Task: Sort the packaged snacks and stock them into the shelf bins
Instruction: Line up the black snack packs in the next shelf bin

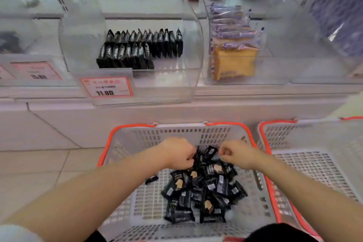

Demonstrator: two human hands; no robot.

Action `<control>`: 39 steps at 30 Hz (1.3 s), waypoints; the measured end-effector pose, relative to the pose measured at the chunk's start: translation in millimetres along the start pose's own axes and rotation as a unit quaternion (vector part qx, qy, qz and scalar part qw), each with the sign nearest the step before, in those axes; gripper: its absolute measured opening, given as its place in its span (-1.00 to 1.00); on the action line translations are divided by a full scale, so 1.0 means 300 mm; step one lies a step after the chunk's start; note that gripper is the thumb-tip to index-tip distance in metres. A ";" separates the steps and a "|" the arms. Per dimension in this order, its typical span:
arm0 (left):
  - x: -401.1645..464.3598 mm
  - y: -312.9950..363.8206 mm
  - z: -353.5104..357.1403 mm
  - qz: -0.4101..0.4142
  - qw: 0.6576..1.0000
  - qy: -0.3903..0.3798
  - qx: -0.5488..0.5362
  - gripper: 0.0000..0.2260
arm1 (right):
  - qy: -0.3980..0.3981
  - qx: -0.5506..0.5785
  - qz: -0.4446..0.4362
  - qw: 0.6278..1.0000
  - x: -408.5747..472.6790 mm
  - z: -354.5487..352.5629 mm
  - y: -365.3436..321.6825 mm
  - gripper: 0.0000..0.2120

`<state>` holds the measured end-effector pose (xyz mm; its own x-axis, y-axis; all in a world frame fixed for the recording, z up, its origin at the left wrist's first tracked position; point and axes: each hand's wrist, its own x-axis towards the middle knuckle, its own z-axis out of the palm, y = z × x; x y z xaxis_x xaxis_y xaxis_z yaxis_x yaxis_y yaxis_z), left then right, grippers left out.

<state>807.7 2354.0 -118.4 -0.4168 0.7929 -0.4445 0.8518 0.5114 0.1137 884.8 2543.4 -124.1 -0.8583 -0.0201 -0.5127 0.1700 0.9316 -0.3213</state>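
We note the white metal shelf unit (137,110) across the far half of the view, carrying clear curved plastic bins. The centre bin (188,49) holds two upright rows of small black foil snack packets (141,49), packed against its left side; the right part of its floor is bare. A red-bordered price tag (107,87) hangs at its front left. The next bin to the right (275,72) holds clear-wrapped tan cakes with purple print (233,51).

Near us, on the tiled floor, sits a grey perforated plastic basket with an orange rim (135,192). A second basket of the same kind (314,163) stands touching it on the right; we see nothing in it.

Inside the near basket lies a loose heap of the same black packets (204,190), facing every way, no common long axis. One stray packet (151,179) lies apart to the left of the heap.

Both hands are at the far edge of the heap. The left hand (177,153) has its fingers curled down on packets at the heap's top. The right hand (236,155) is curled likewise; packets sit just beside its fingers, but blur keeps us from telling whether it pinches any.

Key relation: the target bin lies straight up and far from the hands, slightly left of them. The open floor space sits on the bin's right, roughly in line with the right hand. We judge either hand could reach; packets need turning upright, edges matching the existing rows.
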 end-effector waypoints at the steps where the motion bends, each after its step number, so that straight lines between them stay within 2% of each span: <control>1: 0.033 0.007 0.046 -0.004 1.000 -0.026 -0.001 -0.75 | -0.020 0.004 0.022 1.000 0.002 0.048 0.052 -0.81; 4: 0.109 0.032 0.169 -0.017 0.996 -0.085 -0.017 -0.77 | -0.048 -0.013 0.067 0.997 -0.005 0.182 0.185 -0.84; 7: 0.155 0.059 0.288 -0.035 0.992 -0.112 -0.046 -0.79 | -0.060 -0.046 0.072 0.994 0.009 0.306 0.253 -0.89; 12: 0.179 0.100 0.473 -0.067 0.983 -0.158 -0.070 -0.79 | -0.088 -0.123 0.049 0.987 0.100 0.482 0.254 -0.71; 15: 0.168 0.102 0.559 -0.091 0.975 -0.183 -0.091 -0.81 | -0.075 -0.134 0.058 0.986 0.153 0.560 0.274 -0.59; 19: 0.157 0.079 0.654 -0.171 0.958 -0.152 -0.172 -0.80 | -0.066 -0.113 0.073 0.989 0.200 0.614 0.319 -0.35; 24: 0.192 0.069 0.734 -0.278 0.930 -0.050 -0.237 -0.65 | 0.016 -0.034 0.093 0.995 0.226 0.613 0.313 -0.54; 27: 0.239 0.066 0.766 -0.336 0.903 -0.027 -0.265 -0.62 | 0.090 0.112 0.110 0.983 0.226 0.565 0.294 -0.58; 29: 0.268 0.066 0.780 -0.395 0.858 -0.042 -0.325 -0.59 | 0.127 0.267 0.123 0.947 0.213 0.542 0.282 -0.68; 30: 0.281 0.066 0.787 -0.422 0.832 -0.044 -0.357 -0.57 | 0.130 0.349 0.142 0.917 0.204 0.536 0.277 -0.75; 31: 0.293 0.067 0.793 -0.446 0.807 -0.035 -0.386 -0.57 | 0.121 0.438 0.167 0.875 0.195 0.534 0.274 -0.79; 33: 0.319 0.066 0.804 -0.483 0.762 -0.004 -0.431 -0.61 | 0.072 0.607 0.209 0.763 0.180 0.533 0.268 -0.90; 34: 0.334 0.065 0.808 -0.498 0.744 0.003 -0.446 -0.64 | 0.057 0.655 0.217 0.722 0.173 0.532 0.269 -0.91; 36: 0.360 0.059 0.812 -0.525 0.701 -0.003 -0.482 -0.64 | 0.052 0.667 0.227 0.708 0.171 0.544 0.280 -0.82; 39: 0.376 0.057 0.809 -0.541 0.631 -0.003 -0.556 -0.65 | 0.046 0.666 0.249 0.702 0.172 0.569 0.278 -0.88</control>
<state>852.4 2371.7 -382.2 -0.5593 -0.2189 -0.7995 -0.6815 0.6706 0.2930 937.3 2558.1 -313.2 -0.5484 0.2682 -0.7920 0.7096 -0.3518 -0.6105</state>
